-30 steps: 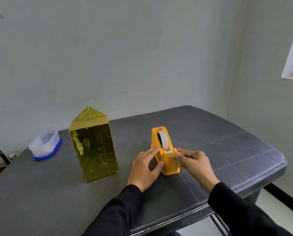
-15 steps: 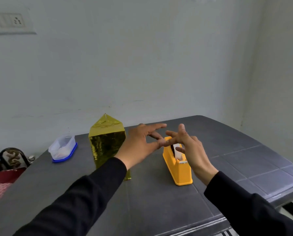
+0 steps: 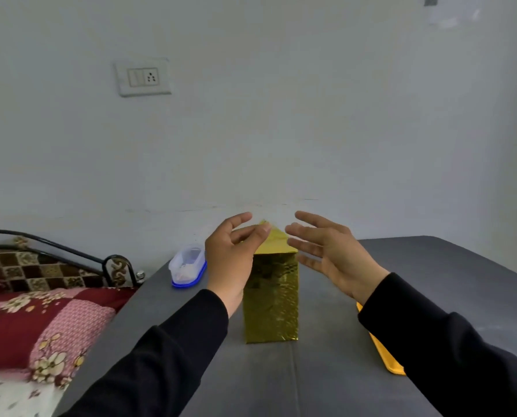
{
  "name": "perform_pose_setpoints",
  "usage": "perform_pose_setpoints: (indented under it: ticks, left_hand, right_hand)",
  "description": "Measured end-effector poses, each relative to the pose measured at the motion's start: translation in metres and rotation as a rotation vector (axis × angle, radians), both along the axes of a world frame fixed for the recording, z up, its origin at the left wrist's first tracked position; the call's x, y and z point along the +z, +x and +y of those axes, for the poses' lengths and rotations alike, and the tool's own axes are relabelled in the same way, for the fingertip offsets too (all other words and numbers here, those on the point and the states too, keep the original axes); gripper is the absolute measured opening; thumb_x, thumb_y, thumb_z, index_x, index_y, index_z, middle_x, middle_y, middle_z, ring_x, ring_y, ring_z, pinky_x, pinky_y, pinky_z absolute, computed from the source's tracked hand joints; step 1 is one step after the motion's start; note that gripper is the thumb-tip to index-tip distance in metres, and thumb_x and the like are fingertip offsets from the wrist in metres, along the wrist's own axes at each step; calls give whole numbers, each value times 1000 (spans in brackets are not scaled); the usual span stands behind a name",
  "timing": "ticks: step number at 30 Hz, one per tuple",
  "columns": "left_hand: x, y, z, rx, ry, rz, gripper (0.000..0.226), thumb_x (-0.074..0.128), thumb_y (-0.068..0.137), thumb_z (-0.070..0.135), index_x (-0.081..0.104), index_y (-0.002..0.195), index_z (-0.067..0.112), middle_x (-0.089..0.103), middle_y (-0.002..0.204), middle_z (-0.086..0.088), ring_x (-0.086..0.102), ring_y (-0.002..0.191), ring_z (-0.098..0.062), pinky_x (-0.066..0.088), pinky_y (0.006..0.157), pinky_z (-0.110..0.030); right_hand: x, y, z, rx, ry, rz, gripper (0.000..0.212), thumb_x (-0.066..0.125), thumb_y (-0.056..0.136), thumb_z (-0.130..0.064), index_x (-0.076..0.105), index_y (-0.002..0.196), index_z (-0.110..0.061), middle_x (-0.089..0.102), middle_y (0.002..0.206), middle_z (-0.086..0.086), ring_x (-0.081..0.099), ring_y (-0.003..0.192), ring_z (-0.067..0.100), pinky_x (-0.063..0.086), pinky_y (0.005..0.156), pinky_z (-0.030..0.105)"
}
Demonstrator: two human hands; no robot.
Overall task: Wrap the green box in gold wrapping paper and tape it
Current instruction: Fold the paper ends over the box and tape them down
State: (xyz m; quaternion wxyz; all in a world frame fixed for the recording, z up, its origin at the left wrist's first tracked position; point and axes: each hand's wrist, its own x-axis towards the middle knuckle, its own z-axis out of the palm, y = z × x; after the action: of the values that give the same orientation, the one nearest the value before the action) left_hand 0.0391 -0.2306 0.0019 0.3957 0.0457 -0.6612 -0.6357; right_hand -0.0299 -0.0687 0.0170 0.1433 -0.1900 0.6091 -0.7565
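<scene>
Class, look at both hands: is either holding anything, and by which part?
Neither clearly grips anything. The left hand and right hand flank the gold-wrapped box's peak; any tape is not visible.

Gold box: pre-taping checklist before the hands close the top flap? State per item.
1. Gold box upright on the table: ok.
2. Box sides covered in gold paper, no green showing: ok.
3. Top flap folded to a peak: ok; sealed or not: cannot tell.
4. Tape strip between left hand and right hand: cannot tell, none visible.
5. Left hand at the peak, thumb by the flap; contact: cannot tell.
6. Dispenser near the box: ok, mostly hidden behind the right sleeve.
</scene>
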Motion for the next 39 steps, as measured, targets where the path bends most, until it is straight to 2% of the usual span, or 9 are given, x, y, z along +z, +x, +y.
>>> perform_pose_setpoints:
  ticks: [5, 11, 18, 23, 26, 28, 31, 35, 39]
  left_hand:
    - [-5, 3, -11, -22, 178, -23, 33, 82, 85, 26, 70, 115, 27, 79, 101, 6, 71, 95, -5, 50, 81, -23]
    - [-14, 0, -19, -25, 254, -7, 27, 82, 85, 22, 70, 110, 25, 78, 88, 10, 63, 65, 7, 50, 72, -16]
    - [-19, -4, -24, 53, 317, 53, 23, 82, 85, 17, 71, 105, 22, 78, 84, 12, 71, 81, 4, 49, 67, -7]
    - [-22, -4, -28, 115, 345, 68, 22, 83, 85, 19, 73, 104, 21, 79, 87, 10, 73, 89, -3, 50, 71, -11]
    - [-21, -4, -26, 99, 326, 80, 21, 82, 85, 18, 73, 105, 20, 79, 89, 11, 73, 88, -1, 51, 67, -7]
    - [-19, -5, -25, 85, 320, 84, 20, 81, 86, 18, 73, 103, 22, 78, 89, 12, 72, 86, 3, 50, 65, -5]
    - [-18, -7, -23, 76, 326, 87, 19, 81, 86, 16, 73, 102, 21, 79, 90, 11, 72, 86, 3, 51, 66, -6]
    - [-21, -9, -23, 114, 346, 83, 17, 82, 85, 15, 74, 101, 18, 79, 87, 11, 72, 84, 2, 52, 67, -8]
    - [-28, -12, -27, 182, 329, -15, 5, 75, 90, 20, 79, 92, 22, 77, 87, 13, 71, 87, -6, 56, 81, -26]
  right_hand:
    - [7, -1, -38, -29, 67, 168, 48, 85, 83, -16, 67, 127, -21, 79, 101, 2, 75, 101, 18, 61, 88, 38]
    - [3, -11, -57, -49, 9, 108, 42, 80, 85, -3, 68, 124, -12, 77, 103, 12, 76, 96, 25, 62, 85, 39]
    - [-1, -16, -66, -87, -32, 32, 36, 75, 87, 1, 66, 119, -11, 74, 102, 17, 77, 94, 28, 63, 82, 36]
    - [-4, -23, -68, -120, 9, 98, 42, 77, 87, -8, 65, 126, -13, 74, 107, 13, 75, 98, 24, 62, 87, 36]
    - [1, -25, -71, -36, 84, 150, 52, 82, 86, -22, 60, 133, -18, 70, 119, 6, 71, 107, 20, 58, 96, 37]
    - [4, -23, -74, 75, 70, 81, 51, 82, 86, -22, 60, 132, -18, 71, 120, 7, 70, 109, 21, 57, 93, 34]
    - [5, -22, -77, 135, 10, 16, 41, 80, 87, -11, 64, 125, -11, 75, 112, 12, 74, 104, 24, 60, 86, 33]
    - [2, -25, -78, 17, -14, 21, 29, 79, 86, -2, 70, 113, -6, 75, 99, 15, 74, 90, 24, 63, 82, 35]
    - [4, -29, -82, -68, 80, 83, 27, 80, 81, 3, 72, 105, -7, 77, 91, 13, 75, 82, 23, 61, 71, 30]
